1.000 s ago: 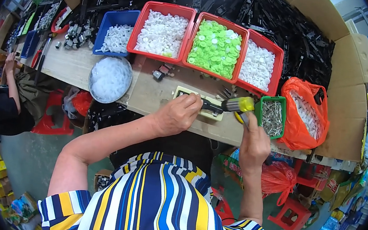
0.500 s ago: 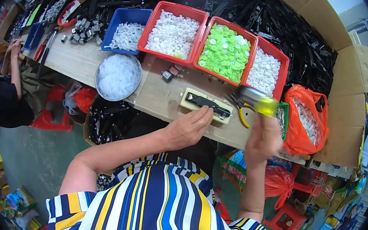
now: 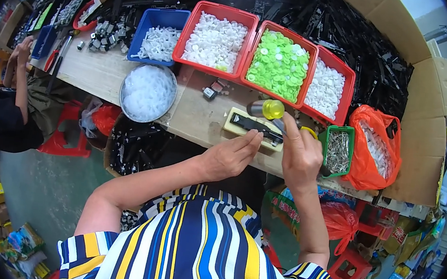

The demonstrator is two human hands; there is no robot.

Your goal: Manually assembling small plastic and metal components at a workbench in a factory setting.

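Now right hand (image 3: 301,156) grips hammer (image 3: 268,110); left hand (image 3: 231,154), fingers loose, touches jig (image 3: 252,127).

The single head camera looks steeply down from above the person's striped shirt (image 3: 195,251). It faces toward twelve o'clock across the nearby workbench (image 3: 199,115). Fisheye bending darkens the rim.

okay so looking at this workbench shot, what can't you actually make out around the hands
Head view only:
- The black part on the cream jig: its near end is covered by the left hand.
- The yellow-handled tool: its shaft and tip are hidden behind the right hand.
- The metal pieces in the small green bin: too small to identify.
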